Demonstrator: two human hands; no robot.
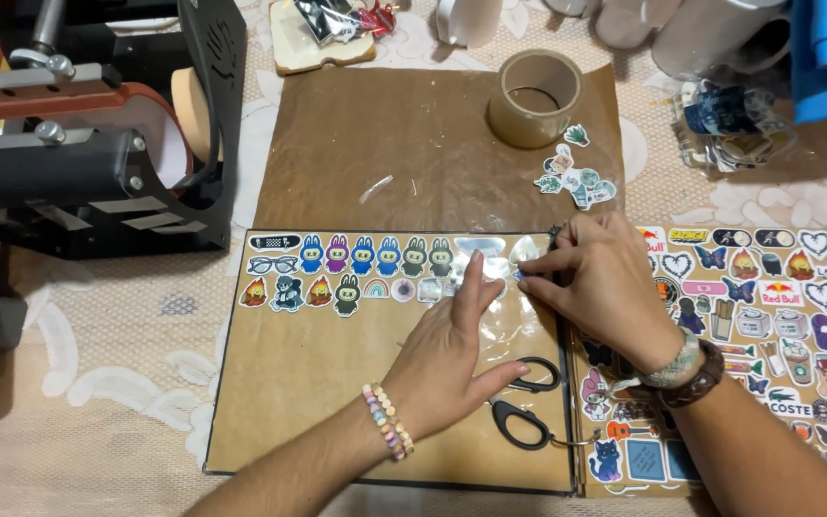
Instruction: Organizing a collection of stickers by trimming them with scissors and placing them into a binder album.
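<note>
- Clear film point(500, 287), a glossy see-through strip, is pinned over the upper right part of a brown board point(308, 383), just past the end of the sticker rows; its edges are hard to trace against the glare.
- A small piece at the film's upper edge is pinched between thumb and forefinger of the right hand point(597, 278), the other fingers curled close; what exactly is nipped is too small to tell.
- The left hand point(452, 349) is laid flat on the film with fingers stretched and slightly spread, the forefinger reaching up beside the right fingertips, seemingly so that the sheet is kept from sliding while its edge is worked.
- Black-handled scissors point(526, 407) are left shut on the board just beside the left thumb, within easy reach.
- Two rows of small cartoon stickers point(356, 273) are lined up along the board's top edge, to the left of the film.
- A second board crowded with stickers point(777, 335) lies to the right, under the right forearm.
- Farther up, a tape roll point(535, 98) stands on brown paper point(413, 144), with loose cut-outs point(574, 180) near it, and a black press machine point(88, 124) sits at the far left.
</note>
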